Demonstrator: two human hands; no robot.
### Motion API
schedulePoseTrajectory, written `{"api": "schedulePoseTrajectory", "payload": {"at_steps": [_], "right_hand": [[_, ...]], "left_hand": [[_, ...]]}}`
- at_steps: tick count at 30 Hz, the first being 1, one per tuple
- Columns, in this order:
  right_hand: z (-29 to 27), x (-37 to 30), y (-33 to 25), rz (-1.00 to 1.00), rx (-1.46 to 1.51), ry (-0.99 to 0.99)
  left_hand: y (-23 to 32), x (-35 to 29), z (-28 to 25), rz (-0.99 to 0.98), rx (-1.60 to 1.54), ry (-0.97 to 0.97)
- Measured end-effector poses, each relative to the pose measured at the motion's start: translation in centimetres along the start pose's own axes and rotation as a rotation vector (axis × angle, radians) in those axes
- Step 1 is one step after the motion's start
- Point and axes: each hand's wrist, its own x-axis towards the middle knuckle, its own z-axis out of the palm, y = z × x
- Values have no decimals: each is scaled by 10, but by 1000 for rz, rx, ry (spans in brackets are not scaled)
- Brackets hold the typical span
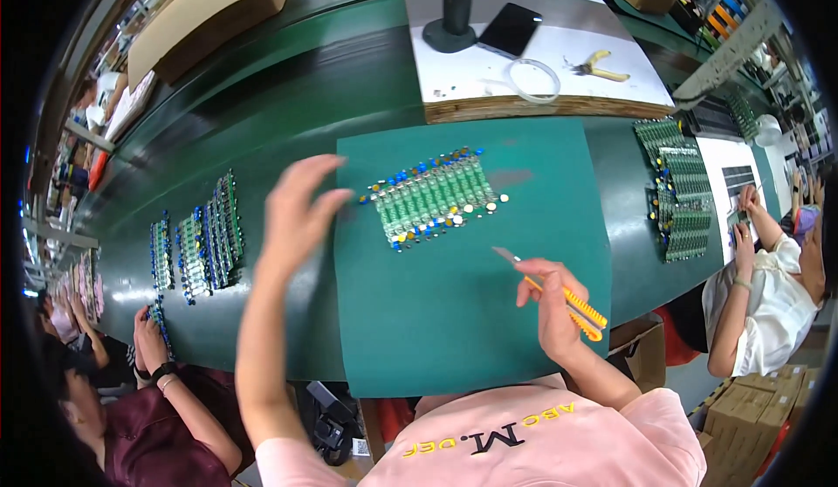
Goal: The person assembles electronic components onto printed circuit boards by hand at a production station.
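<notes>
A panel of green circuit boards (434, 195) lies slightly tilted on the green cutting mat (471, 330), with blue, yellow and white round parts along both long edges. My right hand (557, 305) is closed round a yellow utility knife (583, 314); its blade is out and points up and left, below the panel's right end and apart from it. Left of the panel, above the mat's left edge, my left hand (301, 208) is raised with thumb and fingers apart, somewhat smeared by motion. Nothing shows between its fingers.
Several similar board panels (209, 234) lie to the left, more (685, 199) to the right. Beyond the mat, a white-topped board (559, 42) bears a black stand (456, 24), a dark flat device (511, 30), a clear ring (534, 81) and yellow-handled cutters (602, 68). Co-workers sit on both sides.
</notes>
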Motion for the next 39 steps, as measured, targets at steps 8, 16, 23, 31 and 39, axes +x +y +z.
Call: {"api": "schedulePoseTrajectory", "payload": {"at_steps": [8,16,23,31,39], "right_hand": [[-54,-31,15,-18,-153,44],[-92,-16,21,-128,-191,36],[-86,14,27,-414,-452,-124],[-83,30,28,-503,-669,-298],[-82,33,32,-462,-767,-349]], "left_hand": [[38,18,100,-217,-152,-223],[146,-69,122,-341,-162,-230],[155,-64,129,-339,-225,-135],[144,-63,139,-197,-229,-172],[138,-65,143,-133,-181,-133]]}}
